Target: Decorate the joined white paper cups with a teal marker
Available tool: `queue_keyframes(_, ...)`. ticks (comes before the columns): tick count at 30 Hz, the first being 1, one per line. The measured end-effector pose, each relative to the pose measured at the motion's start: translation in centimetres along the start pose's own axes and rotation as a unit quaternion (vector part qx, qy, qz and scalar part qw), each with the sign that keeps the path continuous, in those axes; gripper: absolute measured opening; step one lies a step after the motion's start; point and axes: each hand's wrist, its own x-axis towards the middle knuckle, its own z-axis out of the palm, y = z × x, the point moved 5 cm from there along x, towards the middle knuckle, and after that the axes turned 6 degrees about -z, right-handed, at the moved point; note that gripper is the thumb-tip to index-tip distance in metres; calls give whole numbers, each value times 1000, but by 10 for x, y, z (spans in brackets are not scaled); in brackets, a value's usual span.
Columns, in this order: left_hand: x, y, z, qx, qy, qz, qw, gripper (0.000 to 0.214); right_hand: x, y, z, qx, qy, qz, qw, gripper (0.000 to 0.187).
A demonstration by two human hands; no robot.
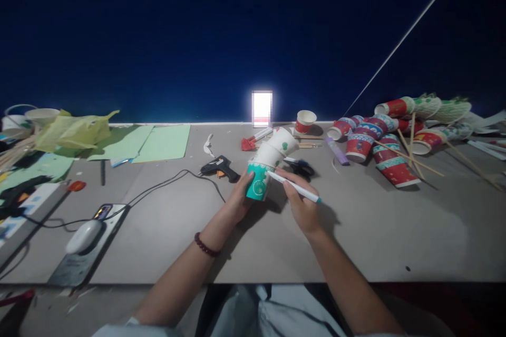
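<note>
Holding with left hand wrapped round the teal cup, nearest of a tilted stack on the middle of the surface, right hand pinching a pen against it; likely light, thin-walled, crushable, best clasped gently round the sides.

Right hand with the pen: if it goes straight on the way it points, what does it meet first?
The teal cup, nearest of the stacked cups held by the left hand. The pen in the right hand aims up-left at its rim; the tip looks close, contact unclear.
</note>
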Motion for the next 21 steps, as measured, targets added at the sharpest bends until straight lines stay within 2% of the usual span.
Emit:
queue_keyframes(13, 1, -1, 0, -1, -6, 4, 1000, 49, 1, -4, 0, -10, 1, -1, 1000, 21)
queue_keyframes(21, -1, 1, 1, 4, -1, 5, 1000, 51, -1, 2, 1, 18, -22, 2, 1000, 20)
